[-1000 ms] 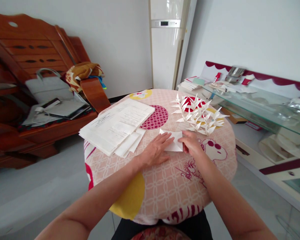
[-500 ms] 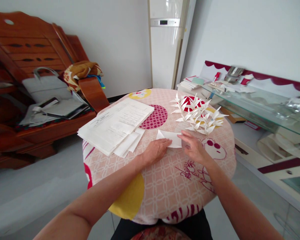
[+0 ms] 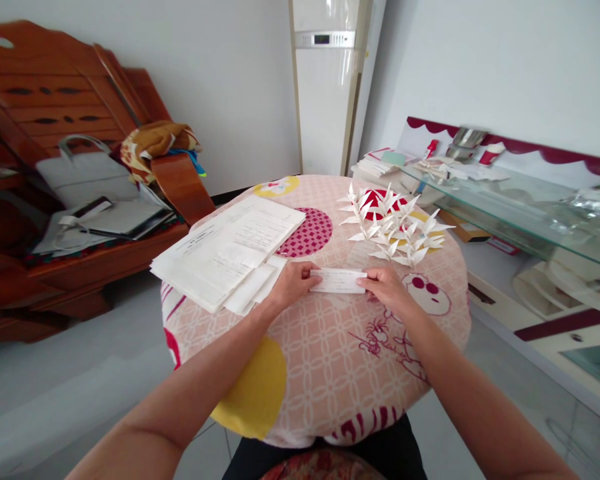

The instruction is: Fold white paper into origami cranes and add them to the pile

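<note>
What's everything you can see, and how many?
folded paper: one, white, between hands
paper cranes: many, white, table's far right
printed sheets: stack, white, table's left
tablecloth: one, pinkish, centre
air conditioner: one, white, back
wooden settee: one, brown, left
bag: one, grey, on settee
cloth bundle: one, brownish, settee's armrest
glass-topped cabinet: one, white, right
small items: several, mixed colours, on cabinet
legs: two, black, bottom
left hand: one, bare, paper's left
right hand: one, bare, paper's right

The narrow white paper strip bears print too small to read; at 10 o'clock, the picture's edge crops the carved reddish-brown wooden bench.
</note>
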The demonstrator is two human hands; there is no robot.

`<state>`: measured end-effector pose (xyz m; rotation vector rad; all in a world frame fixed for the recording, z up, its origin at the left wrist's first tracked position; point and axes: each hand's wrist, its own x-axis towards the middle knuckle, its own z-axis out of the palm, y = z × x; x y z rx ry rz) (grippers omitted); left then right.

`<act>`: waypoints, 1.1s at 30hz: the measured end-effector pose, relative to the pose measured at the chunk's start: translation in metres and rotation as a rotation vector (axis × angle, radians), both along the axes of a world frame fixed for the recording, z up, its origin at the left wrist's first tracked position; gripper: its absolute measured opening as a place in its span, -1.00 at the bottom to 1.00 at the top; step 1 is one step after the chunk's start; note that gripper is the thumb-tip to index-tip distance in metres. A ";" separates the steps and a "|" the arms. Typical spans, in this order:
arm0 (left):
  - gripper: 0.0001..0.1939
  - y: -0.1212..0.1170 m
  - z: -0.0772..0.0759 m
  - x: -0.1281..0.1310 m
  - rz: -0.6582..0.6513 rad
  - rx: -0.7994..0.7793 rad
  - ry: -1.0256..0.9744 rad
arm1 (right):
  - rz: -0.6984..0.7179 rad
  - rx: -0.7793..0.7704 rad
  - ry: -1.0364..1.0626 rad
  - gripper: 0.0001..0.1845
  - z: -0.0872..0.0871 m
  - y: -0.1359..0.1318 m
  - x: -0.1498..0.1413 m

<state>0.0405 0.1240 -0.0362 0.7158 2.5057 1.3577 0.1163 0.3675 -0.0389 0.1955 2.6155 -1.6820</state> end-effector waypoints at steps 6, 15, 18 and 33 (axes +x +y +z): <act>-0.56 0.005 -0.008 -0.001 0.188 -0.065 0.108 | -0.175 0.132 0.018 -0.45 0.001 -0.014 -0.014; -0.54 0.013 -0.003 -0.004 0.237 -0.213 0.162 | -0.191 0.420 0.102 -0.77 -0.003 -0.019 -0.012; -0.54 0.013 -0.003 -0.004 0.249 -0.209 0.162 | -0.158 0.468 0.120 -0.81 -0.003 -0.019 -0.012; -0.51 0.012 -0.005 -0.006 0.270 -0.199 0.132 | -0.157 0.512 0.133 -0.79 -0.006 -0.018 -0.010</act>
